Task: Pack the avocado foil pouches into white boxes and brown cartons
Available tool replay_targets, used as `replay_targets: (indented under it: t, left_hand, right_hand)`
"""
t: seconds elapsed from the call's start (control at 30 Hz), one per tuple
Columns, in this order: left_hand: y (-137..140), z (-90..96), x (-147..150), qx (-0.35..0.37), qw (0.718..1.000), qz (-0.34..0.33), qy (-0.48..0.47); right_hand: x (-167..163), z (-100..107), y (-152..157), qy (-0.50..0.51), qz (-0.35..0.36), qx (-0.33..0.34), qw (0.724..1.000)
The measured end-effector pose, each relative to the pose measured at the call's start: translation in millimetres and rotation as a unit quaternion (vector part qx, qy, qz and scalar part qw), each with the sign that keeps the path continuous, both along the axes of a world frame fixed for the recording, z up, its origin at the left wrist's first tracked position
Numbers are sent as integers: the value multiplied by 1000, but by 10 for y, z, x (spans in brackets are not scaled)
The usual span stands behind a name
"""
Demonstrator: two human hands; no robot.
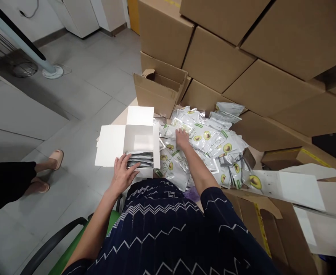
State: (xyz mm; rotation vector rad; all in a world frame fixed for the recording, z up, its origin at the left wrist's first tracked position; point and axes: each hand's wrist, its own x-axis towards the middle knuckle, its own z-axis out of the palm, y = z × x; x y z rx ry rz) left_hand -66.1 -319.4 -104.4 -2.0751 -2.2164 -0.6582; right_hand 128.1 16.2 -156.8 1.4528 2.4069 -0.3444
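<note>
My left hand [122, 173] rests at the near left edge of an open white carton [139, 137], its fingers apart and touching a row of silver pouches [140, 159] packed inside. The carton's flaps are folded outward. My right hand [182, 138] reaches into a heap of white-and-silver foil pouches [170, 168] printed with avocados. Its fingers are bent onto a pouch [173, 131] near the middle of the heap; the fingertips are partly hidden.
An open brown cardboard box [159, 91] stands behind the carton. Large brown cartons [219, 53] are stacked along the back. Flattened white cartons [296, 187] lie at the right. A person's feet [56, 158] show at the left, and a chair armrest [56, 236] is at my left side.
</note>
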Motion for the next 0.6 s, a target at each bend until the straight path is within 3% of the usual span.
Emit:
replay_targets:
  t: [0.1, 0.23, 0.53, 0.6]
  left_hand:
    - [-6, 15, 12, -2, 1000, 4, -5]
    - [-3, 27, 19, -5, 1000, 11, -5]
    - [23, -1, -82, -4, 1000, 14, -10]
    - [37, -8, -135, 1, 1000, 17, -5]
  right_hand:
    - [43, -179, -75, -35, -24, 41, 998]
    - [119, -256, -143, -6, 2, 79, 997]
    - [216, -128, -230, 11, -2, 71, 997]
    - [131, -88, -337, 46, 46, 79, 995]
